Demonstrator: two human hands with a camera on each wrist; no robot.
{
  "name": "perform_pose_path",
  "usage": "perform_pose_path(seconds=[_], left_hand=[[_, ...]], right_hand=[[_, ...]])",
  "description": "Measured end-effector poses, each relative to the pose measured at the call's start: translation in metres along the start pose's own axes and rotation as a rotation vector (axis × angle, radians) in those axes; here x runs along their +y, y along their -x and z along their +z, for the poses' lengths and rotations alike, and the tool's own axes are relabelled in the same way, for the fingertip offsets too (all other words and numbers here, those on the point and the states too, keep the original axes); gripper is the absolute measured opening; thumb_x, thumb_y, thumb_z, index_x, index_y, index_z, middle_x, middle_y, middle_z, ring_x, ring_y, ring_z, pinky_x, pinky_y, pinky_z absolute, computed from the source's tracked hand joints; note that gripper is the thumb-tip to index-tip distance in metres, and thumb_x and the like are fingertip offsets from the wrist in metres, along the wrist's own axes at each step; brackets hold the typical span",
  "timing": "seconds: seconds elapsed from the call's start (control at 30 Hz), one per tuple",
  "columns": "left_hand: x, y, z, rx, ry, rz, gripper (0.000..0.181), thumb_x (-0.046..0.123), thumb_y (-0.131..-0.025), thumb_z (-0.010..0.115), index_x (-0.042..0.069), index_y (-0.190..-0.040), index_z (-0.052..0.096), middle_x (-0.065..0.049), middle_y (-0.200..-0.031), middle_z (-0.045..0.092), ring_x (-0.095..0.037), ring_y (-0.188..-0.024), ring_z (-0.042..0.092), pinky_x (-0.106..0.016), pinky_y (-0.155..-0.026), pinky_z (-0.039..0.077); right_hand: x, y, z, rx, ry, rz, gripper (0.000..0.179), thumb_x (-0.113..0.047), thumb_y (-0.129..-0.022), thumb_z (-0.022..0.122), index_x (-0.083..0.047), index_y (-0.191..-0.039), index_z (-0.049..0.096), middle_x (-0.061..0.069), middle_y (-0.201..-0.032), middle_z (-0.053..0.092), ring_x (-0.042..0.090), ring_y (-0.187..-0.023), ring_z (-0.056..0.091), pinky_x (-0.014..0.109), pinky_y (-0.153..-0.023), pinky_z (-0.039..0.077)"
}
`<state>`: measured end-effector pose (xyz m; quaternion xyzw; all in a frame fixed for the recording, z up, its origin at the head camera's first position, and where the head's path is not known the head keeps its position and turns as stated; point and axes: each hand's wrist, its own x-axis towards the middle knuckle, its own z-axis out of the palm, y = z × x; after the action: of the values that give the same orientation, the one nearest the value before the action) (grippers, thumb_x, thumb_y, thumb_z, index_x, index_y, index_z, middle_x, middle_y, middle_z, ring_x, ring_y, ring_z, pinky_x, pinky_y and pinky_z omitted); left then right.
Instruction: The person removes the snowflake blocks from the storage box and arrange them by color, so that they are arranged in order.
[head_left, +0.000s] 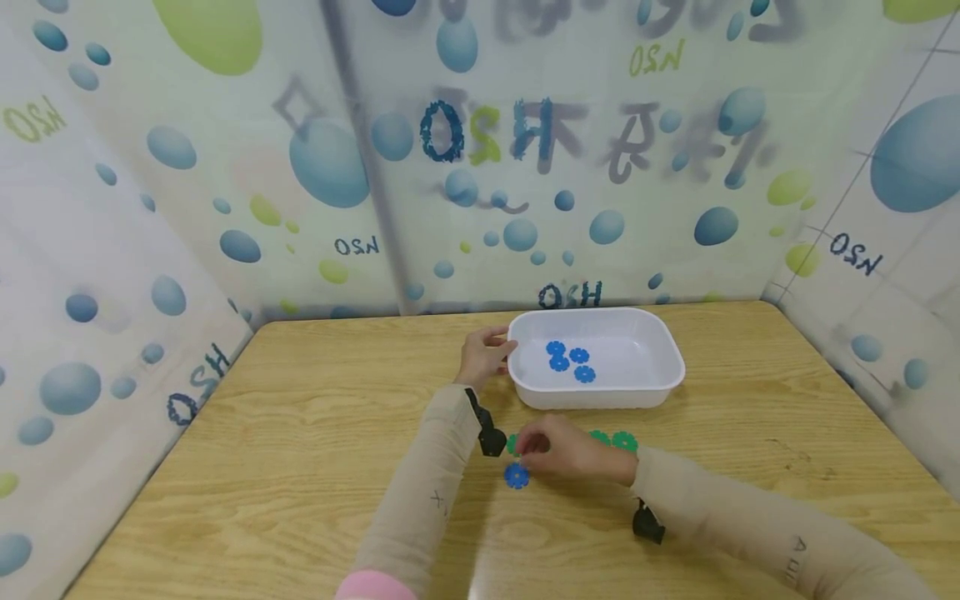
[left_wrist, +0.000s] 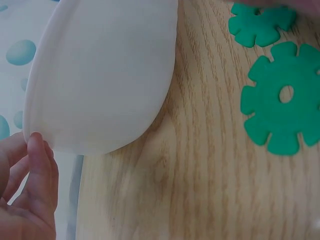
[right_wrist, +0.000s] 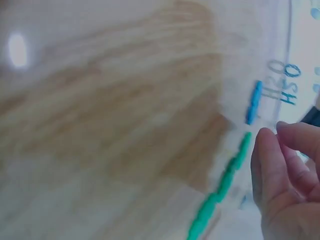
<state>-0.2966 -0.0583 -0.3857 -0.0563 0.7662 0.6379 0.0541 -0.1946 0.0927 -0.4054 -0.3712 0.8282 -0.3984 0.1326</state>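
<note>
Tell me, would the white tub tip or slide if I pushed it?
The tub would probably slide rather than tip, since it looks wide and low. It seems light for its size, with thin walls and just four small blue discs showing inside. The left hand at its rim might steady it.

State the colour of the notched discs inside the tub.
Blue: the notched discs in the tub show best in the head view.
</note>
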Motion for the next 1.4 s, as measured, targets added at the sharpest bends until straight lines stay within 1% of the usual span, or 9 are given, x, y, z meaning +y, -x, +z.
perform_pose_path(seconds=[0.07,0.17,0.4,0.5,0.7,0.87,1.1,1.23,1.4], left_hand=[[0.0,0.0,0.0,0.001,0.002,0.005,0.036,0.011,-0.082,0.064,0.008,-0.117,0.058,-0.013,-0.101,0.055,-0.031,-0.089,0.06,-0.028,-0.058,0.054],[0.0,0.0,0.001,0.002,0.003,0.012,0.036,0.011,-0.082,0.064,0.007,-0.117,0.057,-0.013,-0.101,0.055,-0.031,-0.089,0.06,-0.027,-0.057,0.053],[-0.001,0.0,0.001,0.001,-0.007,0.015,0.037,0.011,-0.082,0.064,0.007,-0.118,0.057,-0.013,-0.101,0.055,-0.031,-0.089,0.06,-0.026,-0.056,0.053],[-0.001,0.0,0.001,0.001,-0.005,0.014,0.037,0.011,-0.082,0.063,0.007,-0.118,0.057,-0.013,-0.101,0.055,-0.031,-0.089,0.06,-0.025,-0.055,0.053],[-0.002,-0.001,0.001,0.002,-0.004,0.007,0.036,0.011,-0.082,0.064,0.008,-0.118,0.057,-0.013,-0.101,0.055,-0.026,-0.082,0.061,-0.025,-0.055,0.053],[-0.001,-0.001,0.001,-0.002,-0.003,0.005,0.037,0.011,-0.082,0.063,0.008,-0.118,0.057,-0.013,-0.102,0.055,-0.029,-0.087,0.06,-0.025,-0.055,0.053],[-0.001,-0.002,0.0,-0.001,-0.001,0.006,0.037,0.012,-0.082,0.063,0.008,-0.118,0.057,-0.013,-0.102,0.055,-0.03,-0.089,0.06,-0.025,-0.055,0.053],[-0.001,-0.003,0.0,-0.003,-0.004,0.004,0.037,0.012,-0.082,0.063,0.008,-0.118,0.057,-0.013,-0.102,0.055,-0.029,-0.088,0.06,-0.027,-0.057,0.053],[-0.002,-0.003,0.0,-0.008,0.0,0.003,0.037,0.012,-0.082,0.063,0.008,-0.118,0.057,-0.013,-0.102,0.055,-0.03,-0.088,0.06,-0.027,-0.058,0.053]], right_hand=[[0.0,0.003,-0.006,0.014,-0.043,0.002,0.006,-0.002,-0.081,0.06,0.001,-0.086,0.062,0.001,-0.078,0.06,0.006,-0.07,0.054,0.02,-0.064,0.048],[-0.003,0.006,-0.018,0.058,-0.043,-0.014,0.007,-0.002,-0.082,0.059,0.002,-0.087,0.062,0.003,-0.079,0.062,0.007,-0.07,0.055,0.02,-0.064,0.049],[-0.008,0.014,-0.052,0.144,-0.075,0.091,0.012,-0.009,-0.085,0.059,0.002,-0.091,0.061,0.009,-0.08,0.061,0.011,-0.066,0.054,0.022,-0.06,0.049],[-0.008,0.015,-0.067,0.178,-0.091,0.104,0.013,-0.009,-0.085,0.059,0.002,-0.092,0.061,0.012,-0.081,0.06,0.014,-0.068,0.054,0.023,-0.061,0.051],[-0.005,0.009,-0.094,0.237,-0.109,0.12,0.014,-0.007,-0.084,0.059,0.003,-0.093,0.061,0.014,-0.08,0.059,0.017,-0.068,0.056,0.025,-0.063,0.052],[0.005,0.0,-0.111,0.25,-0.07,0.176,0.02,-0.01,-0.085,0.059,0.006,-0.098,0.059,0.011,-0.082,0.06,0.019,-0.071,0.058,0.027,-0.066,0.052],[0.029,-0.01,-0.119,0.241,-0.09,0.267,0.023,-0.01,-0.086,0.057,0.007,-0.102,0.057,0.016,-0.09,0.06,0.034,-0.084,0.057,0.03,-0.07,0.052],[0.046,-0.016,-0.117,0.213,-0.067,0.313,0.023,-0.008,-0.086,0.056,0.008,-0.103,0.057,0.019,-0.093,0.059,0.03,-0.08,0.057,0.029,-0.068,0.052],[0.061,-0.019,-0.113,0.185,-0.034,0.382,0.023,-0.008,-0.084,0.058,0.007,-0.102,0.058,0.013,-0.091,0.059,0.019,-0.075,0.057,0.028,-0.067,0.052]])
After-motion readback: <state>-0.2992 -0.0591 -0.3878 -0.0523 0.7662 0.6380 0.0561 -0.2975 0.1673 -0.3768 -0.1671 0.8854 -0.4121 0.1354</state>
